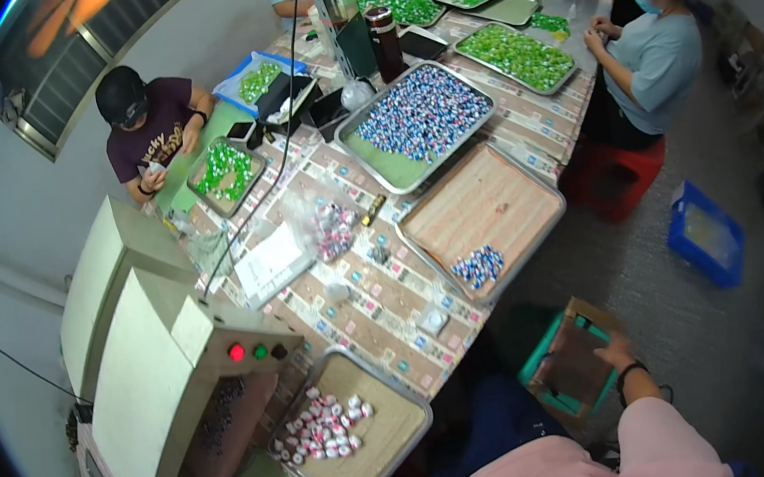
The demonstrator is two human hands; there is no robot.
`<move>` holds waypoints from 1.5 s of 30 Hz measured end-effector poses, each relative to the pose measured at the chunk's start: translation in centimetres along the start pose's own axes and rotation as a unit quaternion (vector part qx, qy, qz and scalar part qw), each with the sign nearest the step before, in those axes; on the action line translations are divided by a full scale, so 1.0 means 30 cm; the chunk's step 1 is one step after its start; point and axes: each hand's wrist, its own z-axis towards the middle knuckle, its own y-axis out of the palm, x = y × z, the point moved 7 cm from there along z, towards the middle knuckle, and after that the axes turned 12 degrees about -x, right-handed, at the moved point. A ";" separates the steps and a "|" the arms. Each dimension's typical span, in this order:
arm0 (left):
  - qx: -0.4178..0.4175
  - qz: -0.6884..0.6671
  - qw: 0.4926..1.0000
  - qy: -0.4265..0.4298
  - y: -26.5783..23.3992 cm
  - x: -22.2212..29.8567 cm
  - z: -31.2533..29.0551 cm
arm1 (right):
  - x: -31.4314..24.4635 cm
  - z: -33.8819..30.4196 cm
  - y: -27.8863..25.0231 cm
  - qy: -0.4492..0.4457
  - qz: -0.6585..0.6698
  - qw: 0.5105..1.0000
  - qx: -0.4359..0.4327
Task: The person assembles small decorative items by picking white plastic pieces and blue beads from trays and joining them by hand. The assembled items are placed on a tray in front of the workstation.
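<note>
And here's the teal-rimmed box (542,345), a brown panel inside, sitting low, just off the tabletop's (365,324) near right edge! The right hand (617,350), black band at the wrist, is right there at the box's side; how far open it is, and whether it has hold of anything, I cannot tell. The left of the two hands is out of sight.

Nearest on the tabletop, a metal tray (485,204) carries a small cluster of blue-and-white beads; behind it, a fuller tray (402,173) of them. At the tabletop's near left corner, a tray (394,393) of white-and-red beads beside a cream machine (146,398), red light glowing! Off the tabletop's right edge, a seated co-worker (656,68) in light blue, and a blue crate (734,257) on the floor.
</note>
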 end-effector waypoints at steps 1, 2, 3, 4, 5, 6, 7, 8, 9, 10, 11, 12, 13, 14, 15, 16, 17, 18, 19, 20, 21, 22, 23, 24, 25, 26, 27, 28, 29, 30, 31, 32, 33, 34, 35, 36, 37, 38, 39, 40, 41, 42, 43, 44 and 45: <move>0.009 0.010 1.000 0.005 -0.025 0.058 0.030 | -0.004 -0.002 -0.036 0.010 0.075 0.997 -0.033; 0.018 0.023 1.000 0.009 -0.045 0.115 0.066 | -0.004 0.006 -0.061 0.003 0.087 0.996 -0.012; 0.026 0.035 0.999 0.014 -0.061 0.178 0.101 | 0.026 0.049 -0.045 -0.002 0.101 0.995 0.012; 0.019 0.060 0.998 0.026 -0.081 0.276 0.180 | 0.171 0.155 0.022 -0.012 0.150 0.988 0.036; 0.042 0.063 0.997 0.019 -0.088 0.309 0.183 | 0.163 0.215 0.035 -0.021 0.167 0.986 0.000; 0.049 0.077 0.996 0.021 -0.093 0.372 0.226 | 0.245 0.306 0.080 0.021 0.190 0.982 0.011; 0.045 0.099 0.994 0.027 -0.102 0.463 0.297 | 0.338 0.366 0.139 0.078 0.219 0.972 0.024; 0.054 0.115 0.992 0.023 -0.105 0.516 0.325 | 0.297 0.392 0.146 0.078 0.162 0.984 -0.013; 0.062 0.127 0.990 0.016 -0.105 0.567 0.349 | 0.256 0.386 0.113 0.077 0.100 0.991 -0.051; 0.066 0.137 0.988 0.011 -0.100 0.603 0.369 | 0.207 0.360 0.067 0.077 0.036 0.993 -0.088; 0.068 0.145 0.987 0.008 -0.094 0.640 0.390 | 0.168 0.358 0.039 0.068 0.022 0.990 -0.125; 0.067 0.151 0.986 0.007 -0.079 0.671 0.423 | 0.148 0.359 0.000 0.062 0.006 0.986 -0.158; 0.065 0.158 0.985 0.008 -0.071 0.704 0.458 | 0.132 0.367 -0.003 0.055 -0.010 0.980 -0.191; 0.065 0.164 0.984 0.009 -0.069 0.728 0.483 | 0.128 0.382 0.029 0.051 -0.047 0.975 -0.209; 0.064 0.164 0.984 0.009 -0.059 0.744 0.498 | 0.135 0.388 0.061 0.046 -0.090 0.969 -0.226; 0.062 0.167 0.984 0.014 -0.054 0.773 0.529 | 0.133 0.387 0.090 0.041 -0.128 0.962 -0.239; 0.060 0.167 0.984 0.017 -0.046 0.782 0.553 | 0.123 0.365 0.124 0.019 -0.073 0.971 -0.228; 0.059 0.166 0.984 0.018 -0.041 0.796 0.568 | 0.097 0.316 0.136 -0.002 -0.020 0.976 -0.217; 0.056 0.166 0.984 0.022 -0.034 0.809 0.583 | 0.043 0.249 0.123 0.010 0.041 0.965 -0.258; 0.072 0.154 0.985 0.014 -0.029 0.781 0.537 | -0.041 0.205 0.106 0.005 0.086 0.948 -0.305; 0.070 0.151 0.986 0.013 -0.023 0.779 0.540 | -0.065 0.165 0.153 0.012 0.142 0.934 -0.327; 0.073 0.150 0.986 0.012 -0.022 0.776 0.540 | -0.099 0.136 0.205 0.014 0.197 0.916 -0.349; 0.073 0.153 0.985 0.016 -0.025 0.782 0.554 | -0.190 0.070 0.181 0.001 0.115 0.933 -0.340; 0.078 0.151 0.985 0.015 -0.023 0.769 0.547 | -0.281 0.011 0.149 -0.012 0.023 0.943 -0.331; 0.083 0.149 0.985 0.011 -0.026 0.746 0.533 | -0.328 -0.005 0.154 -0.027 -0.012 0.944 -0.328; 0.091 0.146 0.985 0.004 -0.027 0.714 0.505 | -0.363 -0.001 0.151 -0.046 -0.028 0.942 -0.333; 0.099 0.142 0.985 -0.002 -0.024 0.675 0.487 | -0.389 0.013 0.149 -0.065 -0.035 0.939 -0.336; 0.105 0.141 0.984 -0.009 -0.024 0.630 0.464 | -0.411 0.031 0.147 -0.082 -0.041 0.936 -0.339; 0.117 0.136 0.984 -0.021 -0.016 0.573 0.430 | -0.432 0.056 0.144 -0.098 -0.049 0.933 -0.344; 0.125 0.133 0.983 -0.033 -0.004 0.505 0.400 | -0.449 0.077 0.140 -0.112 -0.060 0.929 -0.346; 0.132 0.133 0.981 -0.048 0.011 0.429 0.364 | -0.459 0.093 0.144 -0.125 -0.072 0.926 -0.349; 0.140 0.135 0.979 -0.065 0.033 0.344 0.319 | -0.472 0.111 0.145 -0.136 -0.086 0.922 -0.352; 0.146 0.143 0.975 -0.087 0.072 0.240 0.264 | -0.482 0.131 0.152 -0.148 -0.105 0.917 -0.356; 0.150 0.160 0.970 -0.106 0.107 0.144 0.208 | -0.488 0.145 0.154 -0.159 -0.123 0.912 -0.358; 0.154 0.170 0.966 -0.123 0.152 0.053 0.149 | -0.496 0.163 0.160 -0.168 -0.141 0.906 -0.362; 0.157 0.164 0.965 -0.128 0.199 -0.010 0.104 | -0.498 0.177 0.170 -0.178 -0.161 0.899 -0.366; 0.166 0.153 0.966 -0.125 0.229 -0.003 0.084 | -0.508 0.202 0.181 -0.192 -0.185 0.891 -0.368; 0.167 0.091 0.977 -0.095 0.257 0.015 0.085 | -0.500 0.216 0.192 -0.201 -0.210 0.881 -0.374; 0.169 0.028 0.983 -0.062 0.275 0.080 0.090 | -0.496 0.238 0.205 -0.211 -0.232 0.871 -0.378; 0.173 -0.031 0.984 -0.026 0.268 0.160 0.098 | -0.491 0.258 0.222 -0.220 -0.257 0.860 -0.382; 0.178 -0.073 0.981 0.028 0.280 0.235 0.099 | -0.482 0.281 0.241 -0.229 -0.282 0.847 -0.389; 0.177 -0.088 0.977 0.073 0.305 0.286 0.097 | -0.459 0.298 0.259 -0.233 -0.311 0.830 -0.399; 0.169 -0.086 0.979 0.082 0.329 0.326 0.102 | -0.452 0.332 0.283 -0.241 -0.347 0.810 -0.407; 0.175 -0.178 0.961 0.117 0.367 0.355 0.104 | -0.434 0.361 0.304 -0.247 -0.395 0.779 -0.419; 0.155 -0.138 0.971 0.117 0.383 0.440 0.077 | -0.441 0.382 0.325 -0.256 -0.455 0.735 -0.432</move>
